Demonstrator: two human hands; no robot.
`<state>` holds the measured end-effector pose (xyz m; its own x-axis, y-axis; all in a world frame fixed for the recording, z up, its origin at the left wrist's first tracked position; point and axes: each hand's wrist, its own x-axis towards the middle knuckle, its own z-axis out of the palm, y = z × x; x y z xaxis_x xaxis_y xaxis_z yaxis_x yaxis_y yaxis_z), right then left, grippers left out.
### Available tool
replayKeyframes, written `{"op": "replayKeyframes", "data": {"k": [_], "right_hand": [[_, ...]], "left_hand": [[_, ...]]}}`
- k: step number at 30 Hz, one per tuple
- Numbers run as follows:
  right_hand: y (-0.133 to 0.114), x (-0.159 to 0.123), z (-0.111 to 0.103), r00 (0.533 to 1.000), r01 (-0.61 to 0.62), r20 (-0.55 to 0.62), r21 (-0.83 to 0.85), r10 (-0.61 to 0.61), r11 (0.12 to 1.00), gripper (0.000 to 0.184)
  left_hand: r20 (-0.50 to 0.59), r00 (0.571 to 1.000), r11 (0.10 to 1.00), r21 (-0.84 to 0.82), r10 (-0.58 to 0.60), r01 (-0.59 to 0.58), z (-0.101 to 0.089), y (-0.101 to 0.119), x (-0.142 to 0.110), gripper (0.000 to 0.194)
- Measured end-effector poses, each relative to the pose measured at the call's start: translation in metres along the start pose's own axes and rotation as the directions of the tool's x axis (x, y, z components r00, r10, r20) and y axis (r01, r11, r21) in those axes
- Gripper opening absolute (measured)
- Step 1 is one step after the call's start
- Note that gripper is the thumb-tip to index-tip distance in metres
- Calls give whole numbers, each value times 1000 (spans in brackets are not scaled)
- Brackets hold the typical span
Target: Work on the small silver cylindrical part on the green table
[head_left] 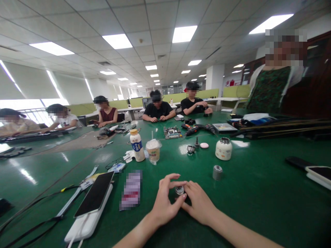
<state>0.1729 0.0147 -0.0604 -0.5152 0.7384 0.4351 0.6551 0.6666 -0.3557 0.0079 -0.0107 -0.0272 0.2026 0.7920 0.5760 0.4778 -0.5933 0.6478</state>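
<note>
Two hands: left hand [165, 201] and right hand [199, 203], bare, meeting low in front of the wearer over the green table [253, 210].
Metal part: small, round and silvery [179, 189], between the hands; whether it touches the table I cannot tell.
Left fingers: thumb and forefinger curled narrowly around the part, holding it; another finger lifted above.
Right fingers: bent, their tips just beside the part and close to the left fingertips; whether they grip it too I cannot tell.
Nearest the right hand: a grey cylinder [217, 172], upright, apart from the fingers.
Behind the cylinder: a white jar [223, 149], its dark mouth upward; a pink disc [204, 145] lies left of it, near a metal fitting [190, 150].
Left of the hands: a purple packet [131, 190], blurred out; farther left, a phone [95, 194] resting on a white slab [102, 213].
Drinks: a bottle [137, 146] with a yellow cap beside a clear cup [153, 151] with a straw, both upright.
Mid-table: a circuit board [173, 132] with a power drill [192, 130] to its right.
Far side: five people seated around the table; another person [271, 82] stands at right.
</note>
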Motion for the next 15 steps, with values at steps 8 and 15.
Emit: {"op": "replayKeyframes", "data": {"k": [8,15], "right_hand": [[-1,1,-2,1000,-3,-9,11,3,1000,18],[-2,0,-3,1000,-12,2,35,12,999,20]], "left_hand": [[-130,991,992,118,-35,51,3,-6,1,38],[-142,990,995,95,-9,23,3,-1,1,43]]}}
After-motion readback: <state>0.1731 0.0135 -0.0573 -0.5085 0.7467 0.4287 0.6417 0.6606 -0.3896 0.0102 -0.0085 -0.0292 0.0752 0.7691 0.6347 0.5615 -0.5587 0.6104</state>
